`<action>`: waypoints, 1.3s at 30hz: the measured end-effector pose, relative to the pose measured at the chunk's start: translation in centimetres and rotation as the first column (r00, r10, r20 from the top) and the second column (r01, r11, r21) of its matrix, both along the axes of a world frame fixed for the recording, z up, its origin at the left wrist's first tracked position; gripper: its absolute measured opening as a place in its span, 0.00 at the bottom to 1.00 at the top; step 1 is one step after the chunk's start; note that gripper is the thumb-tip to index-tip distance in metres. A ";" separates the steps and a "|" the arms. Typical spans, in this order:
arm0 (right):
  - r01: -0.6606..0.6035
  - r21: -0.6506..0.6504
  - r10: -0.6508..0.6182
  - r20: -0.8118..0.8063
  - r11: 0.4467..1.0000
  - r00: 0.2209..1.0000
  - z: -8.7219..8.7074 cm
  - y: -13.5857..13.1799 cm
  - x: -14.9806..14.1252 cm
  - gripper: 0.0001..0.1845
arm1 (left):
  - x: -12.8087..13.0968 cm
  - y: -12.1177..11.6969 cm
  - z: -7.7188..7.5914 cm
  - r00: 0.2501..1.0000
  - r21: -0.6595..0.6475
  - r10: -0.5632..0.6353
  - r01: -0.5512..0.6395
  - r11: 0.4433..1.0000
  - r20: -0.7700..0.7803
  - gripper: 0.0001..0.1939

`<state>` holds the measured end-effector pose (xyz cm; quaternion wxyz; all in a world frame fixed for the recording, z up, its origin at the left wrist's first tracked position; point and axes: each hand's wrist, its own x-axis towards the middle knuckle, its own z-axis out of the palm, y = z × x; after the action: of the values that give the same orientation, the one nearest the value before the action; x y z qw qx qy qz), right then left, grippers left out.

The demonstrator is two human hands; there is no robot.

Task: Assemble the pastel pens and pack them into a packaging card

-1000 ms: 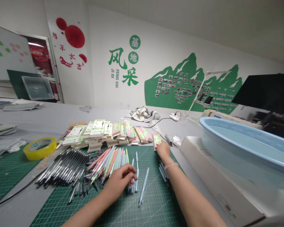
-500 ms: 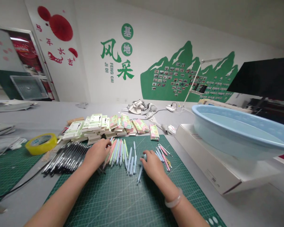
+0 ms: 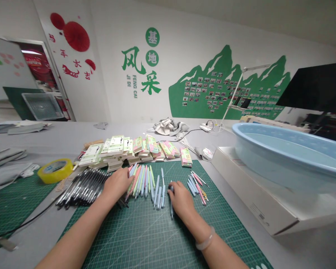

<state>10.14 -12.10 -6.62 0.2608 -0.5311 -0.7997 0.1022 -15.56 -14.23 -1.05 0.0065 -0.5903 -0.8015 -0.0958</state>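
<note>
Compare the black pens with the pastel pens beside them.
The black pens are dark; the pastel pens are pink, blue and green. The black pens overlap in a dense bunch; the pastel pens lie in a looser row. Both are slim pens, either side of the left hand.

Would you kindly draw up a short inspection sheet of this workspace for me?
Surface: green cutting mat on a grey table.
Job's things: pastel pens side by side on the mat; black pens to their left; green-and-white packets stacked behind.
Clutter: yellow tape roll, grey fabric, crumpled cloth.
Grippers: left hand against the pastel pens; right hand over a pale blue pen, grip unclear.
Cables: black cable at the table's left; white charger at the far side.
Surroundings: blue basin on a white carton; green mountain mural; red paper fans.
</note>
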 end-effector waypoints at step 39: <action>-0.082 -0.042 0.079 -0.068 0.996 0.995 0.4 -0.5 -0.1 0.09 | -0.2 -0.5 0.7 0.999 -0.038 0.032 -0.031 0.999 0.012 0.12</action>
<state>10.07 -12.55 -6.26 0.2707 -0.5003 -0.8090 0.1480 -15.72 -14.72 -0.39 -0.0080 -0.5771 -0.8123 -0.0841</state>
